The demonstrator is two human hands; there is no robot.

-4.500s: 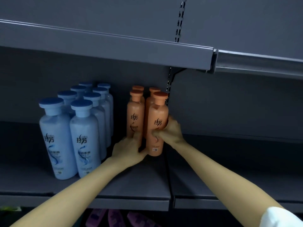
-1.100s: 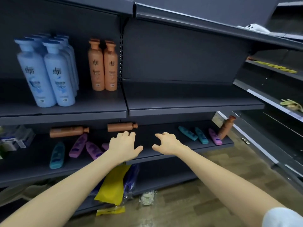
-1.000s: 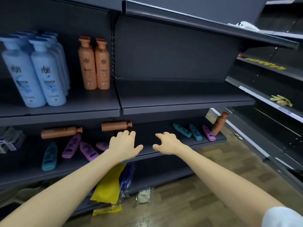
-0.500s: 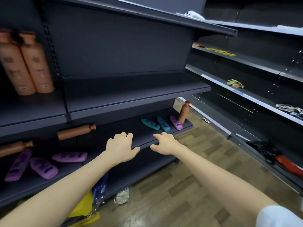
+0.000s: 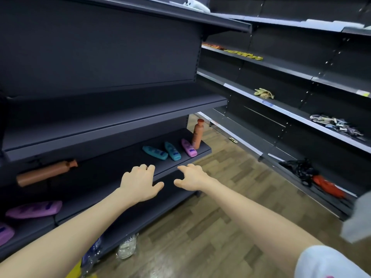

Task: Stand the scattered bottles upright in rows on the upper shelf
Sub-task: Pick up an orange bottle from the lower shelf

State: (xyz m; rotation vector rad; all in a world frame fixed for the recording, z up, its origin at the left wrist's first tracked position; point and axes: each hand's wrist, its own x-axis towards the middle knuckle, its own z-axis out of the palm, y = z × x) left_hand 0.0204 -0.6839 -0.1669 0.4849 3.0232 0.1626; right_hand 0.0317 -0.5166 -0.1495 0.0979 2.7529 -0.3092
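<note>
Dark shelving filled the view. Below the upper shelf (image 5: 120,115), on the lower shelf (image 5: 112,167), an orange bottle (image 5: 45,173) lay left, with teal bottles (image 5: 155,152) and a pink bottle (image 5: 189,147) far right, just beside an upright bottle (image 5: 197,133). Left hand (image 5: 140,182) and right hand (image 5: 192,177) hovered near its edge, loosely curled and holding nothing.

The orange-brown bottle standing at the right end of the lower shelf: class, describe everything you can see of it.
The orange-brown bottle is slim, cylindrical, plastic by its look, with a narrow neck and redder cap. It stands on its base at the lower shelf's right end, beside a lying pink bottle; contact unclear. No hand touches it.
</note>
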